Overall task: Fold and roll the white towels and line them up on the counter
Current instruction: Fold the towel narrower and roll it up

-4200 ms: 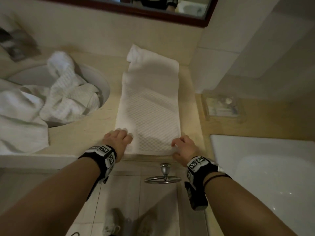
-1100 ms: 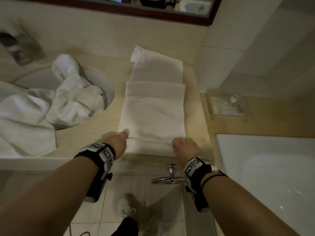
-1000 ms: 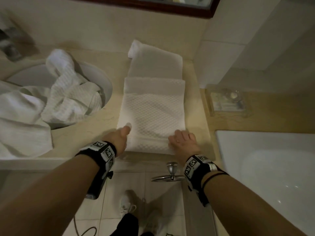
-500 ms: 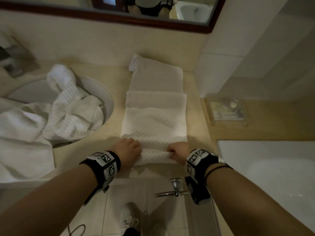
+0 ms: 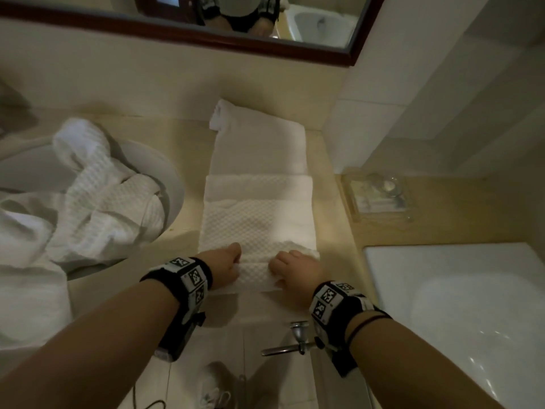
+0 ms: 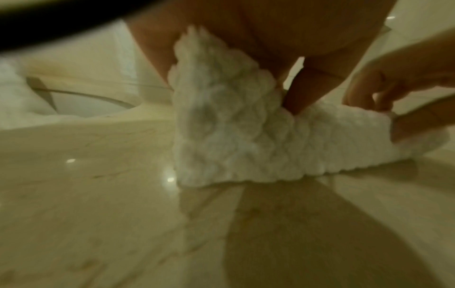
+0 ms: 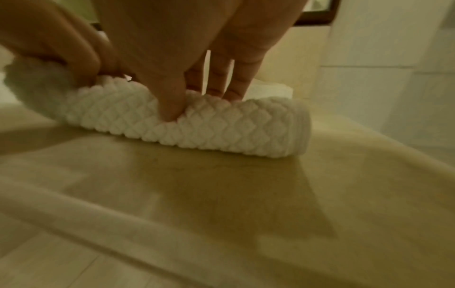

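Note:
A long white waffle towel (image 5: 259, 225) lies folded lengthwise on the beige counter (image 5: 182, 240), running from the front edge toward the back wall. Its near end is rolled into a short tight roll (image 5: 255, 276). My left hand (image 5: 225, 265) grips the roll's left part and my right hand (image 5: 295, 268) its right part, fingers curled over the top. In the right wrist view my right hand (image 7: 194, 97) digs its thumb into the roll (image 7: 234, 132), fingers behind it. In the left wrist view the roll's end (image 6: 234, 136) sits under my left fingers (image 6: 302, 91).
A heap of crumpled white towels (image 5: 97, 208) fills the round sink (image 5: 174, 184) on the left and spills over the counter. A clear tray (image 5: 377, 196) sits to the right, a white bathtub (image 5: 472, 305) beyond it. A towel ring (image 5: 295, 343) hangs below the counter's front edge.
The near end of the towel went from lying flat to a folded lip, then a small roll. Both hands moved inward along it and curled over it.

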The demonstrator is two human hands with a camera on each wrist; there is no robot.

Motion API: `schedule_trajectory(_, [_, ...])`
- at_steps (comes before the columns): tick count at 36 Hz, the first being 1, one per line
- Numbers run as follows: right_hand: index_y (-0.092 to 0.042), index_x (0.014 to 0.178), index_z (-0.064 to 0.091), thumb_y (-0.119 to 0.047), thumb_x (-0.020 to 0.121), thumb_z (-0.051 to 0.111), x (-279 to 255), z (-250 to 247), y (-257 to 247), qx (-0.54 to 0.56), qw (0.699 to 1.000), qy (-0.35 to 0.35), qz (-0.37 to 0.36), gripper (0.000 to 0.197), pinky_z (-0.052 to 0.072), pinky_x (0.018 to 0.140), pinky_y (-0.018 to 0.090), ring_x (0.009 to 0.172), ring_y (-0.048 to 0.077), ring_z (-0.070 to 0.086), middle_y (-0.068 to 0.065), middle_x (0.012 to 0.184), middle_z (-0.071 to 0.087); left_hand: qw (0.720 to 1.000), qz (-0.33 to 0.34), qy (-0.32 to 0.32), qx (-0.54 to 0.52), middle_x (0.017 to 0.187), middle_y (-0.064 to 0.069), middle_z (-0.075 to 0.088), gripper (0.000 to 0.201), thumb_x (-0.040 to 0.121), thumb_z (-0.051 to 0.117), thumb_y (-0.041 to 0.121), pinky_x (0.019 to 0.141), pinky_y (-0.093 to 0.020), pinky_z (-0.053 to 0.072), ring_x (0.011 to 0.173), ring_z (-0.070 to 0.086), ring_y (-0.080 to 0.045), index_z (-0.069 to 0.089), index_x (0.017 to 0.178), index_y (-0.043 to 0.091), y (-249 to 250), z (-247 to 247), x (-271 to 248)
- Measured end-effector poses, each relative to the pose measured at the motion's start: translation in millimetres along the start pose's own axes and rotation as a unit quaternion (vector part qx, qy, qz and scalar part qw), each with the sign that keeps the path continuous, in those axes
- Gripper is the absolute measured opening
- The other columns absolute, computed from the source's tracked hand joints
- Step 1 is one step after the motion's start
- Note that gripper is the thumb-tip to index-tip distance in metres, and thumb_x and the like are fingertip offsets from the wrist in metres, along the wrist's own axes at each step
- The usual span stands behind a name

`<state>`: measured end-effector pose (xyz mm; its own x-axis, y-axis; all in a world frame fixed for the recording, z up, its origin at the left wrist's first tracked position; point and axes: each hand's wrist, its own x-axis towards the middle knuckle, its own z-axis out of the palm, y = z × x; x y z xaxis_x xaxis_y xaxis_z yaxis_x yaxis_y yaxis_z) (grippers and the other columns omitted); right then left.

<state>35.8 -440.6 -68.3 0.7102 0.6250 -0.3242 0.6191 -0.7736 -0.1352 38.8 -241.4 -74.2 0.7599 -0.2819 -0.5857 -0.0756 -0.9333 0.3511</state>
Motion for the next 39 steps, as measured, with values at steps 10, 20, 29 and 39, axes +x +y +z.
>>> schedule_trajectory(10, [-0.021,0.132,0.05,-0.027,0.094,0.05,29.4,-20.9,5.8,0.091,0.98,-0.128,0.122,0.038,0.039,0.098,0.031,0.119,0.025,0.051,0.005,0.133,0.053,0.924,0.183,0.172,0.287,0.095,0.002,0.064,0.053,0.061,0.042,0.059,0.076,-0.031,0.033,0.083,0.056,-0.02,0.051,0.097,0.022,-21.4,11.0,-17.0])
schedule_trajectory(20, [-0.021,0.125,0.055,-0.032,0.092,0.055,20.6,-35.1,23.8,0.092,0.987,-0.091,0.095,0.036,0.04,0.094,0.03,0.116,0.021,0.051,0.002,0.128,0.054,0.983,0.052,0.076,0.156,0.123,-0.004,0.056,0.033,0.09,0.047,0.031,0.097,-0.032,0.041,0.113,0.051,-0.023,0.057,0.117,0.016,19.0,1.1,-0.1])
schedule_trajectory(29, [-0.017,0.132,0.046,-0.027,0.096,0.048,5.5,-15.6,36.5,0.008,1.0,-0.015,0.012,0.038,0.035,0.093,0.035,0.116,0.027,0.046,0.006,0.13,0.049,0.996,-0.056,0.056,0.033,0.125,-0.009,0.054,0.023,0.092,0.044,0.025,0.09,-0.031,0.041,0.108,0.052,-0.026,0.048,0.115,0.025,20.2,-15.4,21.0])
schedule_trajectory(39, [-0.018,0.136,0.046,-0.02,0.099,0.037,46.7,-27.4,40.1,0.053,0.987,-0.084,0.122,0.039,0.039,0.097,0.033,0.119,0.028,0.049,0.011,0.131,0.052,0.921,0.123,0.237,0.284,0.102,-0.007,0.067,0.059,0.061,0.04,0.046,0.085,-0.039,0.033,0.095,0.048,-0.026,0.048,0.112,0.016,1.5,9.7,6.8])
